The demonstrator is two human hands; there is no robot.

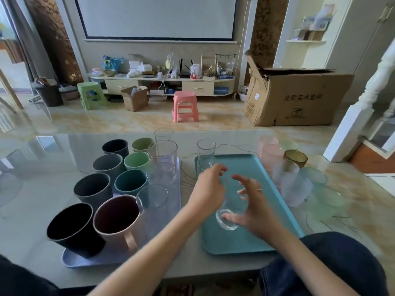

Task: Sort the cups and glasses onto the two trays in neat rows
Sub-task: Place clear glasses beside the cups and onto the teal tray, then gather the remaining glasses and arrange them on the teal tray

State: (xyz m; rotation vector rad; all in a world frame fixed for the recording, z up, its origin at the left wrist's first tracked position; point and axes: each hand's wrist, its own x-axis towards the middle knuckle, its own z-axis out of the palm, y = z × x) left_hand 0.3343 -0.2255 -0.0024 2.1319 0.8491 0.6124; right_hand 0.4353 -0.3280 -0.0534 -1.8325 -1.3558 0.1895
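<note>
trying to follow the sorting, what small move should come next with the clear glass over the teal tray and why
Probably set the clear glass down upright on the teal tray, behind it in line with the glass at the far corner: both hands surround it, tilted, over bare tray.

Soft daylight, wide-angle warp.
Glare across glossy table [32,189]; bent edges; slightly blurred hands, hazy clear glasses.

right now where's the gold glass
In the head view the gold glass stands on the table right of the teal tray, behind a frosted glass and beside the pink cups.
</note>
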